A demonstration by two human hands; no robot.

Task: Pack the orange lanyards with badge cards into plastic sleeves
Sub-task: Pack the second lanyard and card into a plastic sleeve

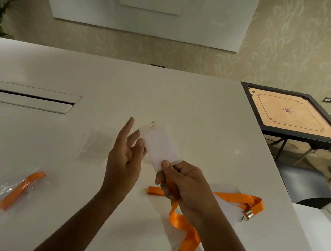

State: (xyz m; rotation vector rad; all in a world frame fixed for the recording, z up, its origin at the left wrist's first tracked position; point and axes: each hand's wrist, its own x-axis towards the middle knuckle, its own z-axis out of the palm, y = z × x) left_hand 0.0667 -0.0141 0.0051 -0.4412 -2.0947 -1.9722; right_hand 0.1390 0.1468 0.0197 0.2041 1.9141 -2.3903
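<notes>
Two hands met above the white surface (pixel 38 63). The right hand (pixel 182 186) pinched a light, stiff badge card (pixel 159 148) by its near edge, limp orange lanyard (pixel 186 237) trailing. The left hand (pixel 126 151) hovered loose, fingertips brushing the card's left edge.

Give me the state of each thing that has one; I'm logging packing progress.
Badge card: held up off the table, unsleeved.
Held lanyard: loose, trailing from the right hand.
Right hand: pinches the card and lanyard.
Left hand: fingers straight, touching the card's edge.
Empty sleeve: flat on the table.
Packed lanyard: inside a sleeve.
Second lanyard: unpacked, clip showing.
</notes>
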